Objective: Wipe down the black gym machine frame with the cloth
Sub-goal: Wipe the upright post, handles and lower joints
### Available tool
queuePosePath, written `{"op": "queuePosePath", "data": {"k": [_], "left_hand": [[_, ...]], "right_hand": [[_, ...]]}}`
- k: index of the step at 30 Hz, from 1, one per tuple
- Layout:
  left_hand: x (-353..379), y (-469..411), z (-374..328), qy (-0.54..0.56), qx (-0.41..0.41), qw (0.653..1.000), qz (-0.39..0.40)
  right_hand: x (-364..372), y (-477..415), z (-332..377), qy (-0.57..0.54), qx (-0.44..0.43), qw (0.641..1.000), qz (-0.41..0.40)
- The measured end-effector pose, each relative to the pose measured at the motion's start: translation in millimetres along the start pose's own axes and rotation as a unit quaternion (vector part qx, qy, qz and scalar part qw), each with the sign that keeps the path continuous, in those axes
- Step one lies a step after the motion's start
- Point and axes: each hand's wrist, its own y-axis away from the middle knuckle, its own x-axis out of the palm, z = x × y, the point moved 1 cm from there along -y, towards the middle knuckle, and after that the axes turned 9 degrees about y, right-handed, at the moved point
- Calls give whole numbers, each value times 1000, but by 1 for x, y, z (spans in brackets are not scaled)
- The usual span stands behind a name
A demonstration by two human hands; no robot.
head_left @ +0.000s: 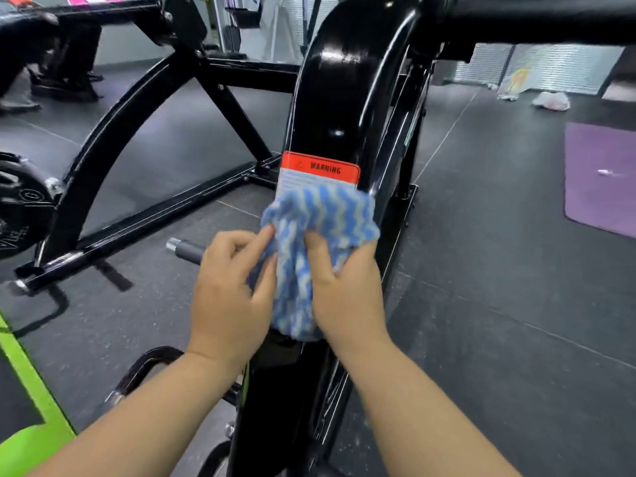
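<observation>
A glossy black gym machine frame (pixel 330 98) runs up the middle of the head view, curved, with a red and white warning label (pixel 320 170) on it. A blue and white striped cloth (pixel 323 215) lies bunched against the frame just below the label, covering its lower edge. My right hand (pixel 344 290) grips the cloth from the right, thumb over its folds. My left hand (pixel 230 287) pinches the cloth's left edge with thumb and forefinger. The frame behind the cloth is hidden.
Black cross bars and an arched brace (pixel 113 139) stand to the left, with a weight plate (pixel 24 201) at the far left and a grey peg (pixel 186 249) near my left hand. A purple mat (pixel 602 177) lies on the dark rubber floor at right. A green floor panel (pixel 20 390) shows at lower left.
</observation>
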Motion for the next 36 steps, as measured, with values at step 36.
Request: {"op": "queuePosePath", "data": {"k": [36], "left_hand": [[11,-90,21,444,-341,828,-34]], "right_hand": [[23,-109,159,801,-416,396,169]]}}
